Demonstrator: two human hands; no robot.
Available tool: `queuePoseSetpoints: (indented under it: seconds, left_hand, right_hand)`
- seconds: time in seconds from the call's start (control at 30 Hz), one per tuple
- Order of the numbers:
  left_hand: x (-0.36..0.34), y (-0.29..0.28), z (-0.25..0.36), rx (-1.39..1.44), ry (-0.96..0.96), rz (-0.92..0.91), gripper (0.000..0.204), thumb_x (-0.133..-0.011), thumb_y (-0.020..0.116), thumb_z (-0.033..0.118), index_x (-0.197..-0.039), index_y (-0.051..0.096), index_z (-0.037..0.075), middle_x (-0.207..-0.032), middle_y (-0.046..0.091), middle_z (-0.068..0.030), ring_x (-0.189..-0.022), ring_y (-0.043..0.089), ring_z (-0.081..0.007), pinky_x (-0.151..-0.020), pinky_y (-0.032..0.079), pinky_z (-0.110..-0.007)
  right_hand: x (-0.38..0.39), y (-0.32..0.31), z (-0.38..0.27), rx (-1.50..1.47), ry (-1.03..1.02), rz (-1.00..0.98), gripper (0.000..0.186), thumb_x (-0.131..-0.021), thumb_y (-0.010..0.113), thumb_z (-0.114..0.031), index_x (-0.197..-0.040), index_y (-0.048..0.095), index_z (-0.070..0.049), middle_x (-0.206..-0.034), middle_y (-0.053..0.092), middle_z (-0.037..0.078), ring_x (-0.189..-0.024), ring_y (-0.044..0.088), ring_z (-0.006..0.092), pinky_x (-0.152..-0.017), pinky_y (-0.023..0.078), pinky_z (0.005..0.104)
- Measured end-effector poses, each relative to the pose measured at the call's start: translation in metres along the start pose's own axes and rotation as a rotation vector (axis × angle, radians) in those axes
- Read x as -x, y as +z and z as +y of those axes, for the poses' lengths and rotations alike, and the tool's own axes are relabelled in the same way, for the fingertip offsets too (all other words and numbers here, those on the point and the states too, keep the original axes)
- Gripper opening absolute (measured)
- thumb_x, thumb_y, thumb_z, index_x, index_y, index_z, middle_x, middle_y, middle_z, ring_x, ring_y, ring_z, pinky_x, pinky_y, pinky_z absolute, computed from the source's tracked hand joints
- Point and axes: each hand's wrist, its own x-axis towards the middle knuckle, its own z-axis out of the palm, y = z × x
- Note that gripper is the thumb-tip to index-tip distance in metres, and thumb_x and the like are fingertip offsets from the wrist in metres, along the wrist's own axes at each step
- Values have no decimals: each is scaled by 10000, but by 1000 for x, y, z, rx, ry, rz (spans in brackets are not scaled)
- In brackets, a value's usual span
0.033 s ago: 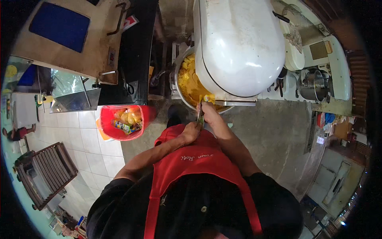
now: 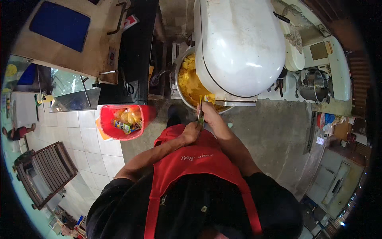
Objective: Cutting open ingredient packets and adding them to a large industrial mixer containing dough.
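Note:
Close in front of my red apron (image 2: pixel 195 153), my left hand (image 2: pixel 191 132) closes round the lower end of a slim yellow-and-green packet (image 2: pixel 201 117), seen nearly edge-on. My right hand (image 2: pixel 210 111) grips it higher up, and the fingers hide much of it. Yellow stuff shows at its upper end, over the near rim of a large metal mixing bowl (image 2: pixel 178 85). Inside the bowl lies a soft yellow-orange mass (image 2: pixel 191 81) with paler lumps. A big white mixer (image 2: pixel 242 47) covers the bowl's right side.
Left of my feet stands a red bin (image 2: pixel 105 123) with plastic packaging in it. A black counter (image 2: pixel 137 51) bearing scissors (image 2: pixel 129 88) is at the upper left. Right of the mixer are a metal pot (image 2: pixel 312 85) and utensils. A slatted wooden rack (image 2: pixel 49 169) stands far left.

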Motion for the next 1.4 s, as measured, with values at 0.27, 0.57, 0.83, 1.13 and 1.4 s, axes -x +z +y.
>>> queuePoseSetpoints:
  seconds: [0.27,0.57,0.83,1.13,1.4]
  left_hand:
    - [1,6,19,-76,32,39,352,-997,425,255,-862,576,-32,-739,607,-212,-684,619,-383,-630,466,-465]
    - [8,15,46,-353,-29,8,246,-887,506,180,-850,660,-8,-829,674,-262,-787,695,-409,-644,566,-504]
    - [-11,34,33,-510,94,-123,293,-935,496,234,-1027,627,-11,-926,686,-221,-807,703,-363,-652,575,-483]
    - [-9,36,41,-424,162,-64,302,-872,511,204,-952,685,-30,-925,681,-282,-873,689,-435,-727,564,-528]
    - [-16,45,35,-389,119,-61,304,-862,518,211,-968,694,-14,-931,683,-282,-863,691,-435,-733,563,-532]
  right_hand:
    - [29,10,-25,651,-13,293,415,-982,495,-414,-848,543,-25,-618,538,43,-472,525,174,-414,423,371]
    - [39,5,-23,305,-91,237,255,-993,502,-266,-924,574,-32,-670,556,47,-494,519,145,-422,439,305]
    - [42,-14,-32,156,-41,63,284,-1000,458,-306,-830,518,-86,-583,401,-16,-413,377,106,-367,318,281]
    - [42,-18,-40,283,-23,82,250,-938,494,-287,-755,456,-121,-554,320,-35,-383,302,102,-351,263,279]
    - [45,-14,-46,299,-25,166,322,-928,513,-289,-656,416,-148,-509,291,-39,-367,301,120,-350,260,287]
